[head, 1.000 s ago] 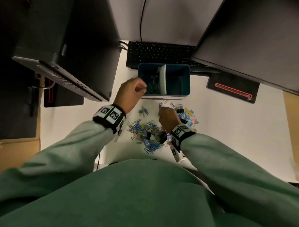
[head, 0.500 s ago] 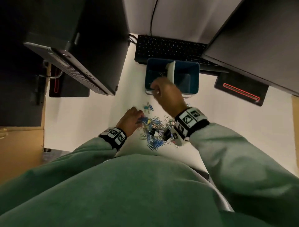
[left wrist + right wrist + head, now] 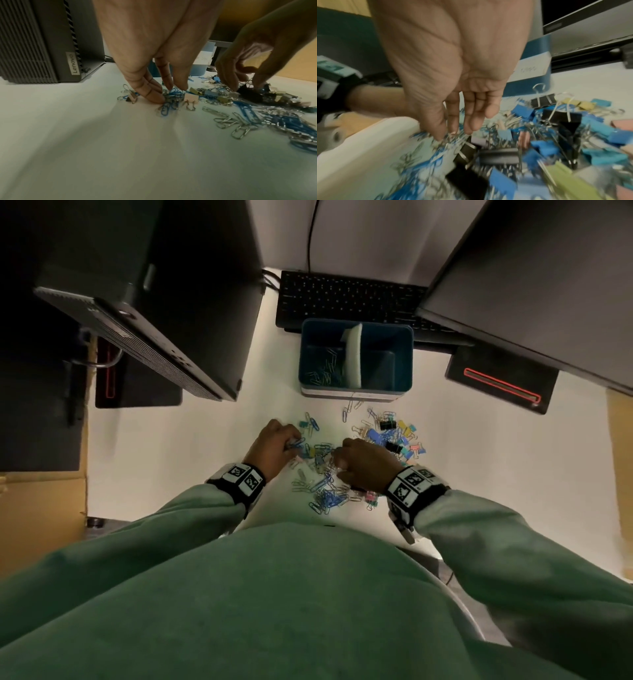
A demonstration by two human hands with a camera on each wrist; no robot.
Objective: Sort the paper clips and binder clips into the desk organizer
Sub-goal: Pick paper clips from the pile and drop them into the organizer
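Note:
The blue desk organizer [image 3: 404, 356] stands in front of the keyboard, split by a white divider [image 3: 353, 354]; several paper clips [image 3: 323, 371] lie in its left compartment. A mixed pile of paper clips [image 3: 325, 494] and coloured binder clips [image 3: 399, 436] is spread on the white desk before it. My left hand [image 3: 293, 442] is at the pile's left edge, its fingertips [image 3: 154, 98] pinching a small bunch of blue paper clips [image 3: 169, 97]. My right hand [image 3: 339, 457] reaches into the pile's middle with nearly straight fingers [image 3: 469, 127] touching silver clips, next to a black binder clip [image 3: 467, 148].
A dark computer tower [image 3: 164, 302] stands left of the pile, also near in the left wrist view [image 3: 42, 40]. A black keyboard [image 3: 342, 299] lies behind the organizer. A monitor [image 3: 548, 285] overhangs the right, its base [image 3: 500, 381] beside the organizer. The desk's front edge meets my body.
My right hand came back from the organizer's left compartment down to the pile. My left hand, which had moved from the organizer to the pile's left edge, stays there over blue clips.

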